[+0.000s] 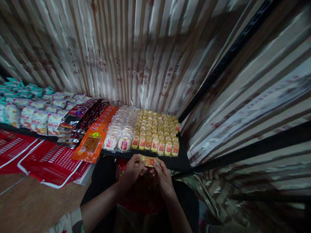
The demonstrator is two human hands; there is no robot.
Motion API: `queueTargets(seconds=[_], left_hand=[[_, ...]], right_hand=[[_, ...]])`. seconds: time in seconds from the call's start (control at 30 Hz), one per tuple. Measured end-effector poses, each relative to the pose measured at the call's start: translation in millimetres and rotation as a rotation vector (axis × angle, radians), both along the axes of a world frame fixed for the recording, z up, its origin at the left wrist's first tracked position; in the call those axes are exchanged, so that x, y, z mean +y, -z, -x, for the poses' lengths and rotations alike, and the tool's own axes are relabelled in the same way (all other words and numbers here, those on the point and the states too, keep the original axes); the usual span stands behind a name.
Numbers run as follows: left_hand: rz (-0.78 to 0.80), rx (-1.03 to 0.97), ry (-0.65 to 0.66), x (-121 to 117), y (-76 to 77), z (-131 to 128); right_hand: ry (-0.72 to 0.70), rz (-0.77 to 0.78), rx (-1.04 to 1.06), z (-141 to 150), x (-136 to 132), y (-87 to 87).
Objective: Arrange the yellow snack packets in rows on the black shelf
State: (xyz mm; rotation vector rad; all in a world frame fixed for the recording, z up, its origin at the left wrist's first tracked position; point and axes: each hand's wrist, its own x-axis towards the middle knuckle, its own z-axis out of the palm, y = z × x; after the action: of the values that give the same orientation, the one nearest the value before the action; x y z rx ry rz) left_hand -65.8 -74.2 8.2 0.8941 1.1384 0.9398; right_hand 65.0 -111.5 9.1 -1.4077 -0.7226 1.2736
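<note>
My left hand [131,171] and my right hand [163,176] are together just below the front edge of a dark shelf [181,161]. Both hold a small yellow wrapped snack packet [148,160] with a red label, fingers pinched on its ends. Right above them, rows of the same yellow packets [156,131] fill the shelf's right part. A red bag or basket [143,194] sits under my hands, mostly in shadow.
Round white wrapped cakes [121,127] lie left of the yellow rows, then orange snack packs [96,136], dark packs [82,119] and white and teal bags [36,110] farther left. Red printed sheets [48,161] hang over the shelf front. Striped shiny curtain [136,55] closes the back and right.
</note>
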Motion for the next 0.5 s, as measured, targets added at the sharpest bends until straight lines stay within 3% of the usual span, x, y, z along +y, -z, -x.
queueTargets(seconds=[0.17,0.27,0.4,0.5], left_hand=[[-0.068,0.060,0.066,21.5,-17.9,-24.2],[-0.197,0.125,0.115,39.3,-34.1,-43.0],[-0.374,0.253,0.175,67.6,-60.0,-73.7],[-0.518,0.383,0.207,90.6,-79.0,-99.5]], right_hand=[[0.034,-0.076,-0.003,-18.7,1.3,-5.1],[0.134,-0.154,-0.099,-34.1,12.3,-4.5],[0.360,-0.272,-0.424,-56.3,31.2,-10.4],[0.441,-0.359,-0.678,-74.6,45.2,-21.8]])
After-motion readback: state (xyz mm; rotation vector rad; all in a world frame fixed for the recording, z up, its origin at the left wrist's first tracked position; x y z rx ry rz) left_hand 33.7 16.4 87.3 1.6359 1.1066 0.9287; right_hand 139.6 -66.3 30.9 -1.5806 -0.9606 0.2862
